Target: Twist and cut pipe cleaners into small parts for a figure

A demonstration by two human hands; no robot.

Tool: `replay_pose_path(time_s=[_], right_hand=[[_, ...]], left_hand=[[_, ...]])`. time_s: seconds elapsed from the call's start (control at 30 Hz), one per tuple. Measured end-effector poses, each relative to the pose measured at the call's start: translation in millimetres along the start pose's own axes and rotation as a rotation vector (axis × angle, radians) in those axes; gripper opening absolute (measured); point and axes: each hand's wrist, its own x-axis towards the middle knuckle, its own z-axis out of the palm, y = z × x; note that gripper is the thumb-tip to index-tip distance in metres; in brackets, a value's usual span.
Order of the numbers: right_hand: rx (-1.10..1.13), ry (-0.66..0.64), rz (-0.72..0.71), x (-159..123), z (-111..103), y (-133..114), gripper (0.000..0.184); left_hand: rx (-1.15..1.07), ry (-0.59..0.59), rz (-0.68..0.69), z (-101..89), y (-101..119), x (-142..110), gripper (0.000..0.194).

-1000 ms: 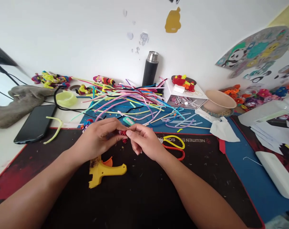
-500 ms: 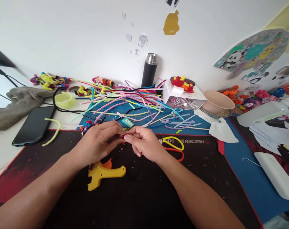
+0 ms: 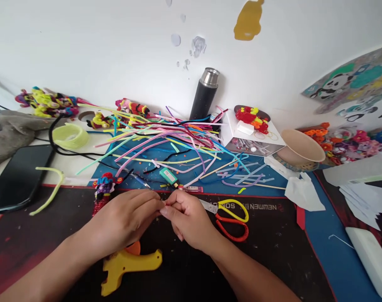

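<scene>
Two Hands Are Meeting Fingertip to Fingertip over a Black Mat

The fingertips of the left hand (image 3: 124, 218) and the right hand (image 3: 189, 218) are coming together above a black mat with a thin red border (image 3: 184, 277). The right thumb is lying along its bent fingers, while the left fingers are arching close together, their undersides turned away. A speck of red is showing where the tips meet, but whether either hand is clamping anything cannot be told.

Just beyond the left hand, a small fuzzy figure in blue, red and purple (image 3: 104, 186) is standing out, its glittery red lower part partly disappearing behind that hand; whether the fingers are gripping it cannot be told. Below the same hand, a yellow plastic pistol-shaped tool with an orange trigger (image 3: 140, 262) is lying on the mat. Near the right hand, metal scissors with one yellow and one red handle loop (image 3: 213, 207) are resting.

Farther out, a small teal box (image 3: 168, 177) and a blue pen (image 3: 140, 180) are lying before a tangled heap of multicoloured fuzzy stems (image 3: 166, 130). A black smartphone (image 3: 17, 176) is lying at far left, with a curved pale-green stem (image 3: 59, 188) beside it. Behind the heap, a black flask with a silver cap (image 3: 205, 96) is standing near the wall.
</scene>
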Motion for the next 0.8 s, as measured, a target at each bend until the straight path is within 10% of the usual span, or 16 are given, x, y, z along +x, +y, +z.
replay_pose_path(time_s=[0.8], right_hand=[[-0.02, -0.065, -0.113, -9, -1, -12, 0.045]], left_hand=[[-0.191, 0.192, -0.219, -2.0, 14, 10, 0.009]])
